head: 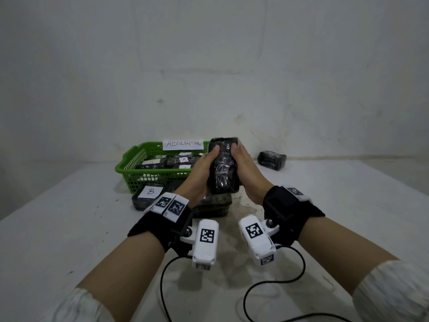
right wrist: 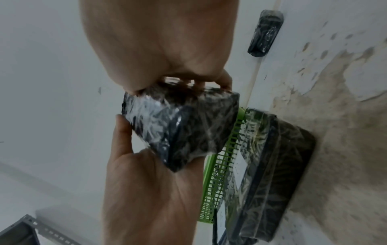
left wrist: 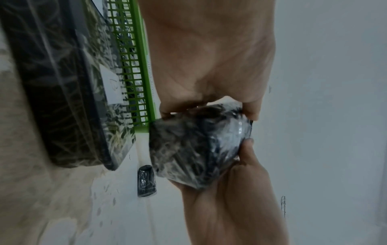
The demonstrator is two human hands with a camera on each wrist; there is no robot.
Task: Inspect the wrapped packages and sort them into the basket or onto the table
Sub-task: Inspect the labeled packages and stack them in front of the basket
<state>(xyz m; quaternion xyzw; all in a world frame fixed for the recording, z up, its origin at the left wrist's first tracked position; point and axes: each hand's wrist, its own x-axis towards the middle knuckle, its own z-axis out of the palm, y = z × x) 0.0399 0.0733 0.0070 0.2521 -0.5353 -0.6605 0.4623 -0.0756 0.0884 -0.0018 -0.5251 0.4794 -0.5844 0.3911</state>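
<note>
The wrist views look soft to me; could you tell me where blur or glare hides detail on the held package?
Left wrist: the package is smeared, with glare on its wrap. Right wrist: similar blur and shiny streaks. Head: dim and even; the package looks sharper, and the basket sign reads clearly.

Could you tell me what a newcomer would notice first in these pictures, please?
Both hands, left hand and right hand, hold a black wrapped package upright above the table. Behind it stands a green basket of labelled packages with an ABNORMAL sign.

Head view looks down; wrist views close on the shared package [head: 223, 167].
</note>
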